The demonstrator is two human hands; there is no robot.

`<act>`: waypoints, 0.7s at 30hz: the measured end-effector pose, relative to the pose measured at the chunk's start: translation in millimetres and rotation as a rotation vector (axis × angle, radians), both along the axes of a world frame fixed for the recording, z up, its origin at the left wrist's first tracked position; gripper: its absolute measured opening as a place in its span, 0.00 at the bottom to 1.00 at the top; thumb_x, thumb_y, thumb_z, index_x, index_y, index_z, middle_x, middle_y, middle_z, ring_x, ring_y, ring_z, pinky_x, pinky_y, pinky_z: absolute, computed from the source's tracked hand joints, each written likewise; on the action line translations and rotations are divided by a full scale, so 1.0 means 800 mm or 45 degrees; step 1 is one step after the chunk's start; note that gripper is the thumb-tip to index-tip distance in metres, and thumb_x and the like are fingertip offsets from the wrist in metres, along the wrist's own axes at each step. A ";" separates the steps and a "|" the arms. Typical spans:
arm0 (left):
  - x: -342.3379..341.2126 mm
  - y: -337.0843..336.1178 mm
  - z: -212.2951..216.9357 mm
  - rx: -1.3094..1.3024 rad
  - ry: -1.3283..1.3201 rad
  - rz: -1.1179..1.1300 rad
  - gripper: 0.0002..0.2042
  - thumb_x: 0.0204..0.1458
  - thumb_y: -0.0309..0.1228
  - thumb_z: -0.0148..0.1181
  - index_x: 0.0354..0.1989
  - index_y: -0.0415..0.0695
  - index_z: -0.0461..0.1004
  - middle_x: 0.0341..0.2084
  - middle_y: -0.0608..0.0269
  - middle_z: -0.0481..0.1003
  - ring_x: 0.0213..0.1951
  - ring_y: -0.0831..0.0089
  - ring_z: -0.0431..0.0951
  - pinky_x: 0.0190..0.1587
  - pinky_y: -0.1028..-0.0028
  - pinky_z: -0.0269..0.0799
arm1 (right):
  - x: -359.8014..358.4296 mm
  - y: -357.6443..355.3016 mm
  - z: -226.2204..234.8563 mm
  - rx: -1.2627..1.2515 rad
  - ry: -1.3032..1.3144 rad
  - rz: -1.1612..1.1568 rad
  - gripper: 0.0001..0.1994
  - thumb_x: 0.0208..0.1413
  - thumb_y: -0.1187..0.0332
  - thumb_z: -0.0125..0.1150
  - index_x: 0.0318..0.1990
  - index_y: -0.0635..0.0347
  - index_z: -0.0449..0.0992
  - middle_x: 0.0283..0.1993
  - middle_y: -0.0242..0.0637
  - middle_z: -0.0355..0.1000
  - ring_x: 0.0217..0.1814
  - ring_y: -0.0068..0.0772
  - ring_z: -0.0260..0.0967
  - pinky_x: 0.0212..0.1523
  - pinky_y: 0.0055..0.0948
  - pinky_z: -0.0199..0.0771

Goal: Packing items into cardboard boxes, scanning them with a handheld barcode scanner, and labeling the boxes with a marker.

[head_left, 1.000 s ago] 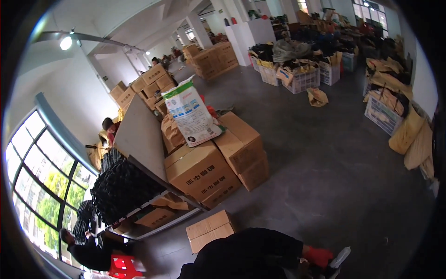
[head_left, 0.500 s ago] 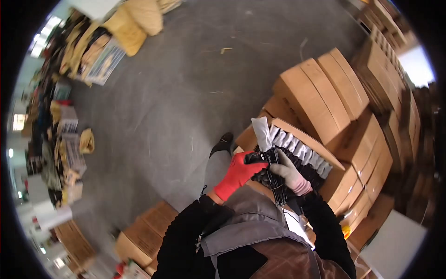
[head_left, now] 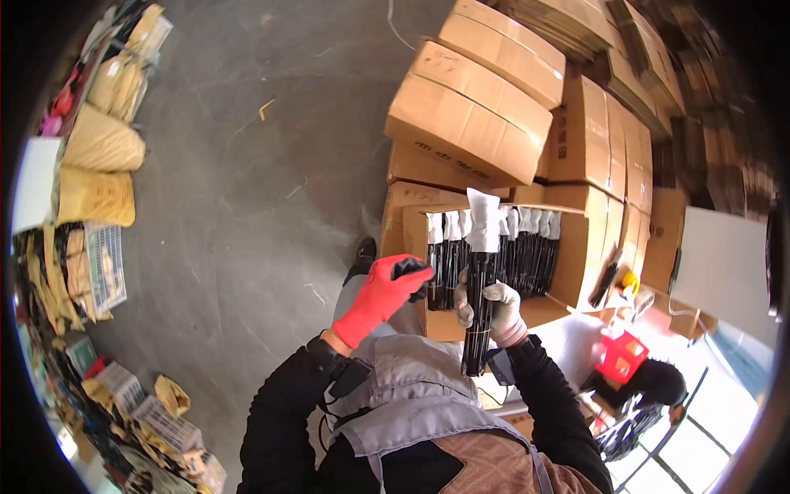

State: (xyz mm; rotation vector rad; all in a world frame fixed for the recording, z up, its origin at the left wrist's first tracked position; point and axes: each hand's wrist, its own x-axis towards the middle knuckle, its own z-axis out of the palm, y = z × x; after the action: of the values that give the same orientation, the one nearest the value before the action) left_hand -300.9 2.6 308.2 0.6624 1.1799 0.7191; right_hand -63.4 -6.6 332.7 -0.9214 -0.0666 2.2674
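Since the earlier frame, the left hand [head_left: 380, 298] has come away from the bundle of black rods [head_left: 480, 276], which now stays with the right hand [head_left: 505, 313] alone, and the view has turned.

Well to the left of the left hand lie a slumped, creased yellow sack [head_left: 96, 198] and a white plastic crate [head_left: 105, 267] with latticed walls. Between them and the hand stretches smooth, scuffed grey floor [head_left: 239, 189].

The left hand wears a red knit glove with black-coated fingers; they are half curled with a gap between them, just short of the bundle. Beyond both hands sits an open corrugated carton [head_left: 574, 255], lined with a row of similar slim, glossy black bundles [head_left: 531, 255] under crumpled whitish wraps.

The right hand, in a pale grey fabric glove with a pinkish cuff, closes round the bundle, fingers one side and thumb the other. The bundle is long, narrow and ribbed, its top in a translucent white sleeve [head_left: 483, 216].

Ahead of the right hand rise taped, square-edged cartons [head_left: 469, 103]; to its right, a red stool [head_left: 623, 358] stands beside a dark-clothed person [head_left: 658, 383].
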 end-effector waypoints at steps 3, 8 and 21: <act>0.019 0.025 0.028 0.283 0.196 -0.208 0.12 0.53 0.33 0.69 0.38 0.37 0.79 0.27 0.64 0.79 0.26 0.79 0.77 0.30 0.77 0.72 | -0.014 -0.011 0.010 -0.012 -0.087 -0.053 0.25 0.47 0.66 0.58 0.54 0.67 0.67 0.34 0.46 0.74 0.26 0.34 0.72 0.27 0.33 0.74; 0.036 0.044 0.036 0.550 0.401 -0.518 0.16 0.50 0.39 0.70 0.38 0.37 0.79 0.29 0.59 0.79 0.25 0.72 0.79 0.30 0.74 0.73 | -0.018 -0.018 0.037 0.164 -0.520 0.188 0.25 0.48 0.71 0.57 0.56 0.66 0.65 0.35 0.43 0.75 0.29 0.33 0.73 0.31 0.33 0.76; 0.006 0.017 -0.051 0.418 0.352 -0.769 0.05 0.49 0.28 0.64 0.34 0.44 0.78 0.30 0.59 0.77 0.37 0.62 0.78 0.39 0.65 0.74 | 0.025 -0.101 0.034 -0.254 -0.436 0.278 0.16 0.60 0.71 0.59 0.53 0.64 0.65 0.37 0.37 0.75 0.32 0.28 0.74 0.32 0.27 0.78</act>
State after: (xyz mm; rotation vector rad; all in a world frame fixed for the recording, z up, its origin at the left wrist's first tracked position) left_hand -296.2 16.3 267.6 1.3568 1.0330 0.3090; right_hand -43.4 -87.8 360.0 -1.4662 -0.0971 2.3174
